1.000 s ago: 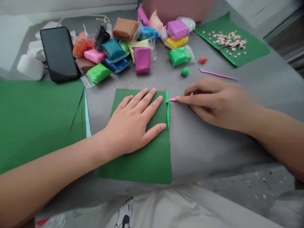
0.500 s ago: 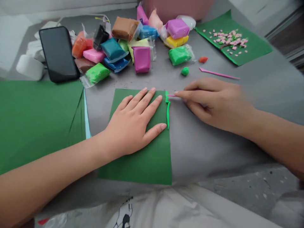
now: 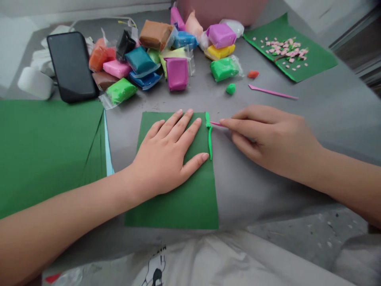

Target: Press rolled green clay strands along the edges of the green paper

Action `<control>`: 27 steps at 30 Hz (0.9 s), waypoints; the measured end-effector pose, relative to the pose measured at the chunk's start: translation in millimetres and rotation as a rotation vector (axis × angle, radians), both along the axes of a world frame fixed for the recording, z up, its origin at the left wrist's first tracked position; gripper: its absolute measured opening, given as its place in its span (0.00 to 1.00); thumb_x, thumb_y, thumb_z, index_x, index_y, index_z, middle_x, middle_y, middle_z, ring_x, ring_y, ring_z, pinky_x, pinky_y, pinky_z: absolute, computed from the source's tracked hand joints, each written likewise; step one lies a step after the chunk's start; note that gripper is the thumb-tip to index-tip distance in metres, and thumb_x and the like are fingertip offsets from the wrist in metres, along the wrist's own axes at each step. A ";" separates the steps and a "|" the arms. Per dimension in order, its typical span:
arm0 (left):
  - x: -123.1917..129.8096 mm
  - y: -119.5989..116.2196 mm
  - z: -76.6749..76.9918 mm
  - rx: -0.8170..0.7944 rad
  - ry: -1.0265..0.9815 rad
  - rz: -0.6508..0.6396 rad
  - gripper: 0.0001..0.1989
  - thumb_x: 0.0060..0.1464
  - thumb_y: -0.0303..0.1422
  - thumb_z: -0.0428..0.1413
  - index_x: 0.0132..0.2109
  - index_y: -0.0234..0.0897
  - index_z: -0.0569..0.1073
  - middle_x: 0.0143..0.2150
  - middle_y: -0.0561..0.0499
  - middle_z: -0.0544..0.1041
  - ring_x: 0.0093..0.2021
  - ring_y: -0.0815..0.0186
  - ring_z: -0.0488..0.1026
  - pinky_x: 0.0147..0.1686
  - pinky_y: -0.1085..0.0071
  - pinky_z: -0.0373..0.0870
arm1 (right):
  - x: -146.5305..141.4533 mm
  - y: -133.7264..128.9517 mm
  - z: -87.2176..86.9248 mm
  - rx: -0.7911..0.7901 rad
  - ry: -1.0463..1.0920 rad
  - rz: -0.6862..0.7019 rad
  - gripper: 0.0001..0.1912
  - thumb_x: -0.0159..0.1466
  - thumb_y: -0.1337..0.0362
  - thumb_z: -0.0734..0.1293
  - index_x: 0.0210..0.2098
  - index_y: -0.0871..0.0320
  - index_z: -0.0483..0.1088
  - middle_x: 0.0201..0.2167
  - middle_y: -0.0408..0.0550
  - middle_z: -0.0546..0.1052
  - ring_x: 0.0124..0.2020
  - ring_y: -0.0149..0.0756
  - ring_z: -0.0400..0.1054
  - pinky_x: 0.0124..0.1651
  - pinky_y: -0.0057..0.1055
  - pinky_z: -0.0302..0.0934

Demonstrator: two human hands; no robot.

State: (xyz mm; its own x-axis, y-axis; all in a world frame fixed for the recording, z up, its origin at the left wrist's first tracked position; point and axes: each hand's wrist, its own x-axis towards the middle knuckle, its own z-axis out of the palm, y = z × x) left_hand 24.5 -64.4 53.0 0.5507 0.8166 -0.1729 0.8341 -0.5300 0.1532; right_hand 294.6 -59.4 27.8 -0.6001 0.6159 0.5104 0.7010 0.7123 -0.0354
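Right fingers (image 3: 241, 126) around pink tool (image 3: 216, 124) (tip by green strip (image 3: 210, 140)).

White cloth (image 3: 193, 264) — "MA" (rest unclear)

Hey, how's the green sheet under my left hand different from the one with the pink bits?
The near sheet has your left hand on it; the far sheet has no hand on it. The near sheet shows a green strip along only part of one side, while the far sheet also carries a cluster of pink bits. Both are dark green.
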 end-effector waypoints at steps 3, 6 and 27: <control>-0.2 -0.2 0.0 -0.003 -0.001 0.002 0.41 0.83 0.53 0.52 0.90 0.39 0.56 0.93 0.42 0.47 0.93 0.43 0.46 0.89 0.40 0.53 | -1.1 -3.9 1.5 -0.011 0.014 0.001 0.14 0.82 0.70 0.66 0.56 0.55 0.85 0.44 0.49 0.88 0.43 0.44 0.85 0.43 0.37 0.77; -0.2 -0.7 -0.2 -0.001 -0.002 0.003 0.41 0.83 0.53 0.52 0.90 0.40 0.55 0.93 0.42 0.47 0.93 0.44 0.46 0.89 0.41 0.52 | -1.9 -5.7 3.8 -0.050 -0.035 0.017 0.16 0.83 0.69 0.64 0.58 0.57 0.85 0.45 0.51 0.88 0.43 0.45 0.84 0.45 0.38 0.79; 0.0 0.8 -2.3 0.002 0.002 -0.002 0.42 0.83 0.53 0.52 0.90 0.39 0.55 0.93 0.42 0.46 0.93 0.43 0.46 0.89 0.40 0.53 | -4.2 -8.1 -2.8 0.096 -0.136 0.050 0.17 0.83 0.72 0.62 0.58 0.59 0.84 0.47 0.56 0.86 0.42 0.46 0.75 0.48 0.42 0.77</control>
State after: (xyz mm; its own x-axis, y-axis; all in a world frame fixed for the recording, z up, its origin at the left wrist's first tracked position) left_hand 24.4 -63.5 50.6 0.5519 0.8158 -0.1725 0.8333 -0.5320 0.1502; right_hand 290.5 -67.5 25.0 -0.6962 0.5358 0.4777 0.6583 0.7420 0.1271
